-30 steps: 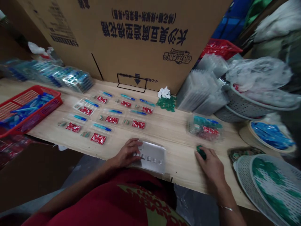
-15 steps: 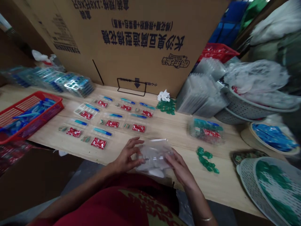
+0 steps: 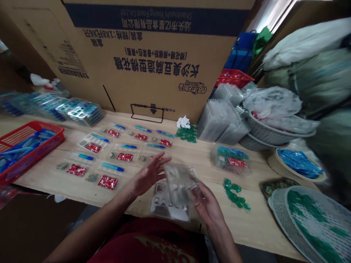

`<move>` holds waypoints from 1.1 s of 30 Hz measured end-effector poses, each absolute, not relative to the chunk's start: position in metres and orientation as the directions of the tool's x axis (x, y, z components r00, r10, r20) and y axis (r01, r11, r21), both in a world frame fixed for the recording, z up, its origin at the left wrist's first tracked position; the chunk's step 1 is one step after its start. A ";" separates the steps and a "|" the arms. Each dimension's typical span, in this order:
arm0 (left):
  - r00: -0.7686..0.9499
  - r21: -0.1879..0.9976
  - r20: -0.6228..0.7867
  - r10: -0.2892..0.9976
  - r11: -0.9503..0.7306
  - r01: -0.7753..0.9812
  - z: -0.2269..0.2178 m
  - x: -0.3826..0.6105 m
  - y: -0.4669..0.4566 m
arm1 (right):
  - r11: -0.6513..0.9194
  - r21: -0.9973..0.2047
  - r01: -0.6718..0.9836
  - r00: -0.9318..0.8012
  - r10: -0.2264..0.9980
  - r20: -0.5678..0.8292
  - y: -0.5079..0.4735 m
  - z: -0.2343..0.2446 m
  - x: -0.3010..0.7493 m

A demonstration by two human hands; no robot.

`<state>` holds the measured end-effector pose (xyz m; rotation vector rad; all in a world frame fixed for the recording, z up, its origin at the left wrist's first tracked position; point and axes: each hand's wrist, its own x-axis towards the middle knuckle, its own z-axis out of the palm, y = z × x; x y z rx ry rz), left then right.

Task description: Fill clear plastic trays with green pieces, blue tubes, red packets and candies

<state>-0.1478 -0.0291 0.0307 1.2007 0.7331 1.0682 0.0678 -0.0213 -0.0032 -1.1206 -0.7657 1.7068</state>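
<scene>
Cardboard cartons (image 3: 145, 62) stand along the back of a pale wooden bench (image 3: 241, 226), with rows of red foil sachets (image 3: 107, 182) and blue plastic sticks (image 3: 113, 167) laid out toward its 9 o'clock side. Near the bench's front edge, the person's right hand (image 3: 207, 204) cups a clear plastic tray (image 3: 179, 184) in a narrow grip, the tray tilted up off the wood. The left hand (image 3: 149, 174) sits just beside it at 10 o'clock, its grip wide, fingers spread, holding nothing. A silver blister tray (image 3: 170, 206) lies flat on the bench beneath them, with loose green pieces (image 3: 234, 193) at 3 o'clock and a red plastic basket (image 3: 34, 126) well off at 9 o'clock.
</scene>
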 end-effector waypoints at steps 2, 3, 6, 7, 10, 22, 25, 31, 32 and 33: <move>0.276 0.984 0.117 0.954 -0.073 -0.164 0.016 -0.133 -0.032 | -0.311 -0.892 -0.328 -0.025 0.947 -0.320 -0.017 -0.016 0.066; 0.241 0.993 0.118 0.963 -0.110 -0.047 0.010 -0.124 -0.033 | -0.283 -0.916 -0.284 0.025 0.953 -0.302 -0.013 -0.021 0.067; 0.067 0.905 0.136 0.988 -0.151 0.398 -0.004 -0.106 -0.025 | -0.225 -0.974 0.010 0.057 0.973 -0.225 -0.002 -0.033 0.079; 0.046 0.847 0.141 0.989 -0.144 0.512 -0.005 -0.105 -0.019 | -0.187 -0.968 0.170 0.039 0.982 -0.183 0.000 -0.034 0.087; 0.214 0.676 0.106 0.971 -0.229 0.700 -0.001 -0.112 0.007 | 0.008 -0.752 0.659 0.028 0.999 0.035 0.001 -0.029 0.107; 0.737 0.429 -0.097 0.669 -0.640 0.638 -0.015 -0.101 0.086 | 0.403 -0.601 0.690 -0.490 0.872 0.022 0.044 -0.023 0.100; 0.735 0.445 -0.081 0.673 -0.635 0.631 -0.018 -0.103 0.085 | 0.417 -0.593 0.688 -0.503 0.864 0.024 0.046 -0.028 0.106; 0.726 0.487 -0.101 0.680 -0.602 0.632 -0.019 -0.103 0.087 | 0.439 -0.581 0.686 -0.522 0.852 0.027 0.046 -0.024 0.106; 0.728 0.493 -0.103 0.678 -0.601 0.629 -0.020 -0.103 0.088 | 0.449 -0.559 0.697 -0.526 0.850 0.027 0.043 -0.022 0.104; 0.731 0.496 -0.102 0.675 -0.602 0.625 -0.020 -0.103 0.088 | 0.467 -0.524 0.712 -0.531 0.846 0.032 0.041 -0.019 0.103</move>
